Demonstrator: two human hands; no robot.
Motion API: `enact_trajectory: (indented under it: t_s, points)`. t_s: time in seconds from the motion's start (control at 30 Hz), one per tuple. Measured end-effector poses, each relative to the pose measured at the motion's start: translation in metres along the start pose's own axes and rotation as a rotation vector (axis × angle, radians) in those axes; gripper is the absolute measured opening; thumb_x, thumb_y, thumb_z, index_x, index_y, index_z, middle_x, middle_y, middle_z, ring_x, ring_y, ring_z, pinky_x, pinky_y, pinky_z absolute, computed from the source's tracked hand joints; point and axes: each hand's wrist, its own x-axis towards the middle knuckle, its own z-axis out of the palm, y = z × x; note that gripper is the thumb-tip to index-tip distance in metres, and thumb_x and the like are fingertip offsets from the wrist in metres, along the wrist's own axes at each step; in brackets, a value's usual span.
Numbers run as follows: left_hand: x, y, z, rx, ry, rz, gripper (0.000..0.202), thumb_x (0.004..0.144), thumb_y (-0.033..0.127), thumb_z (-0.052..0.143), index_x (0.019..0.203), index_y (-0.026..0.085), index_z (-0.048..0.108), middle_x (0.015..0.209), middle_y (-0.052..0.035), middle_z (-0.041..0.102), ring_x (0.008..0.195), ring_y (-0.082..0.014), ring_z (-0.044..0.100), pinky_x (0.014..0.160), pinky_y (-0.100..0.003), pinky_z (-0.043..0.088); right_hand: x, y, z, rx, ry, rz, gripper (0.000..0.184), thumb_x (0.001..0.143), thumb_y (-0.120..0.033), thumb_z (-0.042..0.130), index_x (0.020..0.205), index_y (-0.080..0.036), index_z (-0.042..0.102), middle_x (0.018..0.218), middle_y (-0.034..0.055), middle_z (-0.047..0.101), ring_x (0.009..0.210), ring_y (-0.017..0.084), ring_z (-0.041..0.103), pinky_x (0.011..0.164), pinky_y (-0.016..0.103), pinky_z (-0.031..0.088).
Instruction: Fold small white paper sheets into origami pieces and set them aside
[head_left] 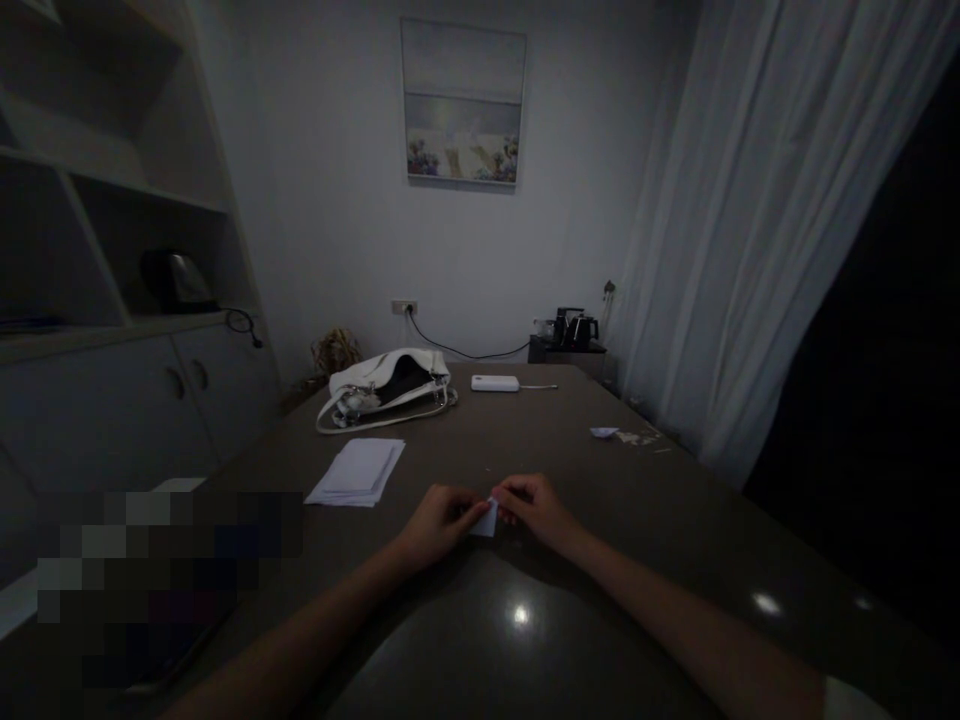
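Observation:
A small piece of white paper (486, 522) is held between both hands, just above the dark table (420, 640). My left hand (444, 522) pinches its left side with thumb and fingers. At its upper right corner, my right hand (536, 508) grips the paper with fingertips closed together. The paper's fold lines are too small to make out, and the fingers cover part of its top edge. To the left of my left hand lies a loose stack of white paper sheets (358, 472).
A white handbag (390, 385) lies at the table's far left, beside a white power bank (495, 383) with a short cable. Toward the right edge sit a small folded paper (603, 432) and paper scraps (637, 438). A blurred-out patch covers the lower left.

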Motion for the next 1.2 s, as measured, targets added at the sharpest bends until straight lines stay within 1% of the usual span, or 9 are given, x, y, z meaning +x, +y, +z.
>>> enact_trajectory:
  t_s: [0.17, 0.33, 0.4, 0.47, 0.57, 0.7, 0.93, 1.1, 1.2]
  points:
    - [0.0006, -0.0014, 0.0005, -0.016, -0.03, 0.006, 0.044, 0.088, 0.042, 0.038, 0.069, 0.01, 0.063, 0.057, 0.0022, 0.051, 0.054, -0.0087, 0.042, 0.051, -0.018, 0.03, 0.0013, 0.0021, -0.0006, -0.017, 0.023, -0.014, 0.037, 0.073, -0.05, 0.059, 0.064, -0.014, 0.059, 0.053, -0.0017, 0.055, 0.045, 0.008, 0.047, 0.047, 0.021, 0.038]
    - [0.0018, -0.0043, 0.0011, -0.018, -0.033, -0.078, 0.043, 0.089, 0.04, 0.037, 0.068, 0.011, 0.062, 0.059, 0.0001, 0.059, 0.052, -0.0094, 0.047, 0.051, -0.018, 0.032, 0.0043, 0.0065, -0.0049, -0.005, 0.2, -0.027, 0.037, 0.073, -0.049, 0.059, 0.06, -0.015, 0.056, 0.051, -0.0025, 0.051, 0.046, 0.009, 0.045, 0.046, 0.021, 0.036]
    - [0.002, -0.0043, 0.0008, -0.02, -0.025, -0.108, 0.043, 0.088, 0.04, 0.037, 0.066, 0.011, 0.061, 0.06, -0.0019, 0.062, 0.052, -0.0104, 0.05, 0.052, -0.019, 0.034, 0.0054, 0.0076, -0.006, 0.01, 0.236, -0.013, 0.037, 0.073, -0.049, 0.059, 0.061, -0.015, 0.055, 0.051, -0.0025, 0.051, 0.045, 0.009, 0.044, 0.045, 0.021, 0.035]
    - [0.0017, -0.0033, -0.0001, -0.025, -0.023, -0.119, 0.043, 0.088, 0.04, 0.038, 0.066, 0.011, 0.061, 0.06, -0.0032, 0.064, 0.052, -0.0114, 0.053, 0.053, -0.019, 0.035, 0.0058, 0.0075, -0.006, 0.027, 0.223, 0.002, 0.037, 0.073, -0.05, 0.058, 0.063, -0.015, 0.056, 0.051, -0.0025, 0.051, 0.045, 0.009, 0.045, 0.045, 0.021, 0.035]
    - [0.0004, -0.0012, -0.0014, -0.03, -0.025, -0.114, 0.042, 0.088, 0.04, 0.038, 0.067, 0.012, 0.061, 0.059, -0.0036, 0.064, 0.053, -0.012, 0.054, 0.054, -0.019, 0.037, 0.0055, 0.006, -0.0048, 0.031, 0.147, 0.027, 0.037, 0.07, -0.052, 0.06, 0.068, -0.015, 0.058, 0.053, -0.003, 0.051, 0.044, 0.008, 0.044, 0.044, 0.02, 0.034]
    - [-0.0009, 0.0002, -0.0013, -0.017, -0.052, -0.073, 0.042, 0.089, 0.04, 0.037, 0.066, 0.012, 0.059, 0.059, -0.0025, 0.063, 0.055, -0.0113, 0.055, 0.055, -0.018, 0.036, 0.0044, 0.0037, -0.004, -0.043, 0.066, 0.025, 0.034, 0.066, -0.048, 0.065, 0.069, -0.014, 0.062, 0.053, -0.0024, 0.052, 0.044, 0.008, 0.044, 0.043, 0.02, 0.033]
    - [0.0011, -0.0041, 0.0017, -0.05, -0.081, -0.099, 0.046, 0.088, 0.046, 0.035, 0.067, 0.012, 0.058, 0.055, -0.0003, 0.057, 0.052, -0.01, 0.05, 0.05, -0.018, 0.034, 0.0036, 0.0016, -0.0042, -0.001, 0.093, 0.006, 0.031, 0.066, -0.044, 0.067, 0.068, -0.013, 0.063, 0.055, -0.0018, 0.053, 0.049, 0.009, 0.045, 0.047, 0.02, 0.033]
    - [0.0009, -0.0025, -0.0002, -0.045, -0.041, -0.082, 0.047, 0.089, 0.045, 0.034, 0.067, 0.011, 0.058, 0.054, -0.0004, 0.057, 0.051, -0.0098, 0.051, 0.052, -0.017, 0.035, 0.0055, 0.0067, -0.0032, 0.052, 0.126, 0.026, 0.041, 0.069, -0.054, 0.06, 0.066, -0.014, 0.062, 0.053, -0.002, 0.051, 0.046, 0.009, 0.042, 0.045, 0.021, 0.032]
    - [-0.0001, 0.0008, -0.0007, -0.045, -0.062, -0.084, 0.048, 0.09, 0.045, 0.033, 0.066, 0.011, 0.058, 0.054, -0.0005, 0.056, 0.051, -0.0099, 0.05, 0.051, -0.018, 0.034, 0.0056, 0.0097, -0.0044, 0.051, 0.124, 0.004, 0.044, 0.073, -0.056, 0.056, 0.062, -0.014, 0.061, 0.052, -0.0021, 0.049, 0.047, 0.009, 0.042, 0.045, 0.021, 0.032]
